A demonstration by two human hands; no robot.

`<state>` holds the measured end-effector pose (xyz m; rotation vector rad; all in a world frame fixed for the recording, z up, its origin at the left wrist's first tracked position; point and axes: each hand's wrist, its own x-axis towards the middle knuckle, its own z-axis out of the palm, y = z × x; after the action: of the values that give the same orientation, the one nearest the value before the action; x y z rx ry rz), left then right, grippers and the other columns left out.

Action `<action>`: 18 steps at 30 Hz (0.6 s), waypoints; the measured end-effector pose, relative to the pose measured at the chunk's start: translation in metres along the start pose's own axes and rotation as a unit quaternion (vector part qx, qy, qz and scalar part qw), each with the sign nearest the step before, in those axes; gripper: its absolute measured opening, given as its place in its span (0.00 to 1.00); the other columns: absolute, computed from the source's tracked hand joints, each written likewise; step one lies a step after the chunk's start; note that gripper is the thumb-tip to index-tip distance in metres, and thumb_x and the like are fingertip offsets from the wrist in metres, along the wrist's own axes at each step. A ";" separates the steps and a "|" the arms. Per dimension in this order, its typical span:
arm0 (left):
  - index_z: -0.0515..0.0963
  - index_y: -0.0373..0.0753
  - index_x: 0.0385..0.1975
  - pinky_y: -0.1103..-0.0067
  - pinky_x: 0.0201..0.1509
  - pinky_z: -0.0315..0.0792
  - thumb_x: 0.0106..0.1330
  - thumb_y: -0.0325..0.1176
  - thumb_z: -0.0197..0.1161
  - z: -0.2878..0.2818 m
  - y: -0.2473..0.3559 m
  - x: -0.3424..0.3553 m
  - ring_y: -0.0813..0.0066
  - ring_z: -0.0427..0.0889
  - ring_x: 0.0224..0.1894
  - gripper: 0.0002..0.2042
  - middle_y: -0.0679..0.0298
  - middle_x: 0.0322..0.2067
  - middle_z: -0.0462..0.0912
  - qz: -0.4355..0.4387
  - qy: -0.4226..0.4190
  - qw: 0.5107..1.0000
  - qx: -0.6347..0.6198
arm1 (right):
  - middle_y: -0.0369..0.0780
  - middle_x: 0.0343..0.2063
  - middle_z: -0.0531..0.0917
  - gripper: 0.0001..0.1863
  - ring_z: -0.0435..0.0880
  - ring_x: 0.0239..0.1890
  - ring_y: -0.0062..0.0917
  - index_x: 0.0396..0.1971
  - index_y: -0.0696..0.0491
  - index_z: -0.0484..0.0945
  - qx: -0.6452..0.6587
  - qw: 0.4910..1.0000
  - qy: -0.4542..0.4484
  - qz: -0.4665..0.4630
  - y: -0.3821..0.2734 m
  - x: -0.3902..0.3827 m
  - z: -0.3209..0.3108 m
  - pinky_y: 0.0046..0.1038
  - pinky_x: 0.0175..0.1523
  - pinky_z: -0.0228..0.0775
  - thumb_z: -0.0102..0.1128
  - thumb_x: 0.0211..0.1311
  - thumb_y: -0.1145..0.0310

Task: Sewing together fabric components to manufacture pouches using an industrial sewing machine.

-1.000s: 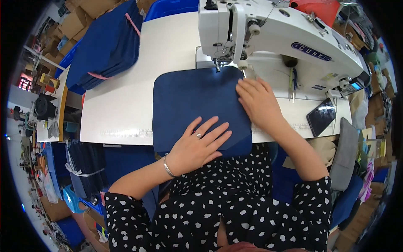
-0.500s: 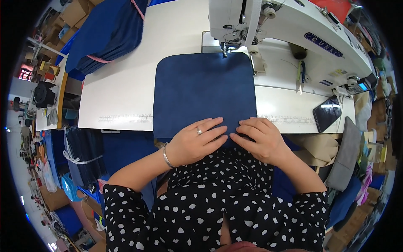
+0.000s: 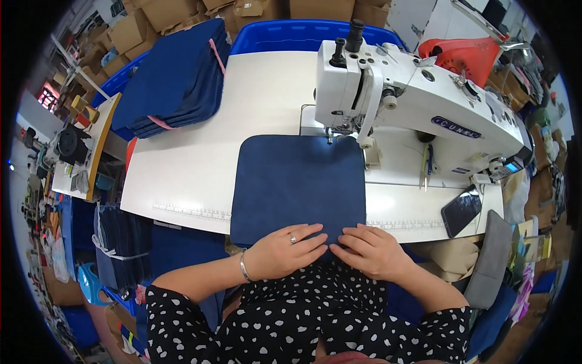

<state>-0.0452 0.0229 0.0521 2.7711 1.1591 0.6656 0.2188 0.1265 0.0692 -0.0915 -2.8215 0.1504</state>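
A navy fabric panel (image 3: 297, 182) with rounded corners lies under the needle area of a white sewing machine (image 3: 400, 109), hanging over the front edge of the white table (image 3: 176, 176). My left hand (image 3: 282, 255) and my right hand (image 3: 373, 255) grip the panel's near edge side by side, fingers curved on top; what is underneath is hidden. A ring and a bangle show on the left. Scissors (image 3: 427, 164) lie below the machine's arm, and a black phone (image 3: 461, 212) rests at the right.
A stack of navy panels (image 3: 167, 79) with pink ties sits at back left, before blue bins (image 3: 315, 27). Cardboard boxes (image 3: 321, 9) are behind. A bundle of navy cloth (image 3: 121, 239) is left below the table, a grey pad (image 3: 488, 261) at right. Another workbench (image 3: 82, 176) stands at left.
My right hand has left the panel's right side near the needle and come down beside my left at the near edge. The camera's view has shifted, showing more behind the machine.
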 end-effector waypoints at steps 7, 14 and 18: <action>0.81 0.41 0.54 0.70 0.65 0.74 0.63 0.30 0.62 -0.008 -0.012 0.005 0.63 0.75 0.66 0.18 0.61 0.59 0.79 -0.017 -0.038 0.999 0.012 | 0.39 0.50 0.81 0.21 0.81 0.57 0.32 0.54 0.50 0.82 0.033 0.999 0.002 0.004 0.018 0.009 0.001 0.35 0.60 0.77 0.58 0.58 0.69; 0.79 0.34 0.53 0.70 0.58 0.76 0.64 0.30 0.59 -0.014 -0.025 0.017 0.59 0.77 0.61 0.17 0.54 0.58 0.79 -0.036 -0.027 0.999 -0.006 | 0.39 0.48 0.82 0.21 0.82 0.55 0.33 0.51 0.50 0.83 0.058 0.998 0.027 0.018 0.036 0.021 0.002 0.34 0.57 0.79 0.62 0.54 0.70; 0.79 0.34 0.52 0.70 0.57 0.76 0.65 0.30 0.59 -0.017 -0.035 0.022 0.60 0.78 0.61 0.16 0.54 0.58 0.79 -0.033 -0.036 0.999 0.015 | 0.38 0.49 0.83 0.20 0.83 0.54 0.32 0.50 0.48 0.84 0.070 0.997 0.035 0.025 0.049 0.026 0.005 0.33 0.56 0.80 0.64 0.53 0.71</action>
<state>-0.0617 0.0612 0.0674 2.7417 1.2498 0.5429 0.1949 0.1766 0.0669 -0.1321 -2.7315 0.3472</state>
